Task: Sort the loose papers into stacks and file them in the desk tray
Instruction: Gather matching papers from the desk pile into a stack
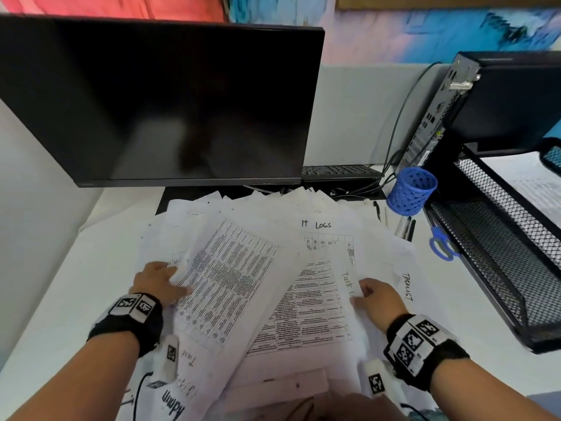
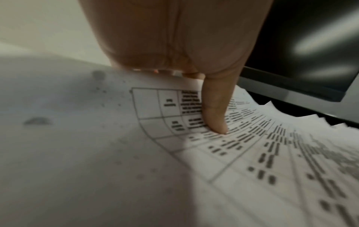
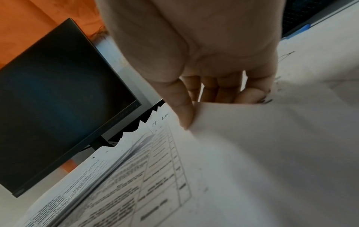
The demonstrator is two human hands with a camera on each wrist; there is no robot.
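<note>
Head view: left hand (image 1: 158, 282) is pinching a white printed table sheet (image 1: 224, 281), thumb on top. Right hand (image 1: 379, 299) is pinching a white sheet edge (image 3: 242, 138). Loose white papers (image 1: 321, 232) are lying fanned beneath both hands; black mesh desk tray (image 1: 501, 238) is sitting right of the right hand.

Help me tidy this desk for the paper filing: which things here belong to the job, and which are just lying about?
Part of the job:
- loose papers spread over the desk
- printed table sheet, held by the left hand
- sheet pinched by the right hand
- black mesh desk tray

Just lying about:
- monitor
- keyboard
- blue pen cup
- blue scissors
- pens
- computer tower
</note>
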